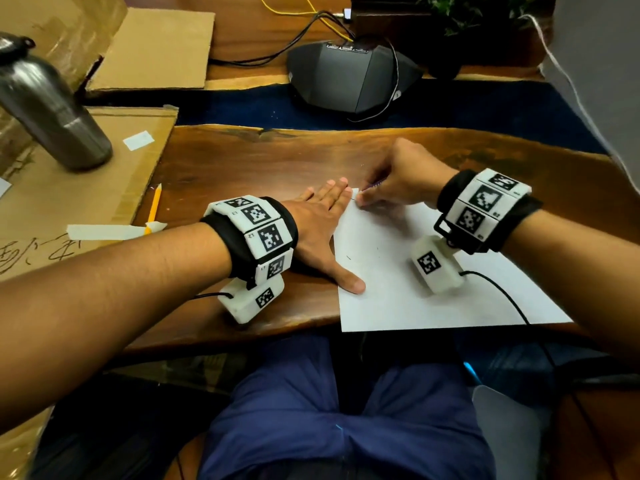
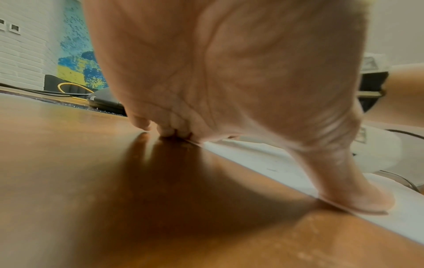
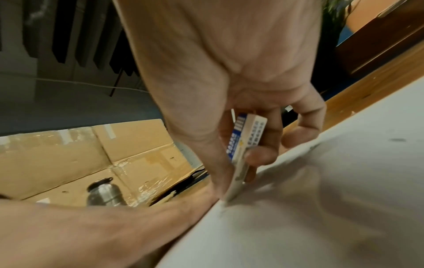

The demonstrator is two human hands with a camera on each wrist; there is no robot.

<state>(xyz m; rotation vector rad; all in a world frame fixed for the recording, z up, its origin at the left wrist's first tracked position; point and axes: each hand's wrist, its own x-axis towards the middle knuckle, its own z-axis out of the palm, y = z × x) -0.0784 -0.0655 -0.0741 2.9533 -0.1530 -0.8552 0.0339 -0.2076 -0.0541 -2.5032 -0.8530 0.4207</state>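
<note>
My left grip (image 1: pixel 318 226) lies flat with its fingers straight, pressing the left edge of the white paper (image 1: pixel 433 299) onto the desk (image 1: pixel 242 161). My right grip (image 1: pixel 401 174) pinches a blue-sleeved eraser (image 3: pixel 246 143). The eraser's tip touches the paper's far left corner, just beside the left fingertips.

A glossy brown wooden slab table (image 1: pixel 242 161) fills the middle of the frame, with a dark blue strip (image 1: pixel 242 105) across its upper part. A white sheet of paper (image 1: pixel 398 299) lies at lower right, reaching the near edge. Flattened brown cardboard (image 1: pixel 69 202) covers the left, with a yellow pencil (image 1: pixel 154 206) just beside it. A dark grey angular speakerphone (image 1: pixel 346 77) sits at upper centre.
</note>
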